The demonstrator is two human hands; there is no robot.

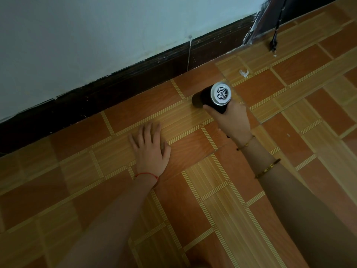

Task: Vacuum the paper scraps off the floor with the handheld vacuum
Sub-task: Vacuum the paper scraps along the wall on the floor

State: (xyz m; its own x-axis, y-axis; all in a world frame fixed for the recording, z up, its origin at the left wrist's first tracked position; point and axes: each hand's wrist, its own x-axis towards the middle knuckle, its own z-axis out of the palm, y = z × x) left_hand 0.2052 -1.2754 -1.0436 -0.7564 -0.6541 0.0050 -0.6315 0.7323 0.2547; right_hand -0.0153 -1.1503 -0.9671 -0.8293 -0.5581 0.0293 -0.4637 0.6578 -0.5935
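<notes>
Now, with the right hand [232,120] gripping the handheld vacuum [211,97] low over the floor [193,200] and the left hand [150,147] pressed flat, fingers straight, swing the nozzle toward the paper scrap [243,72] near the baseboard [116,93].
</notes>
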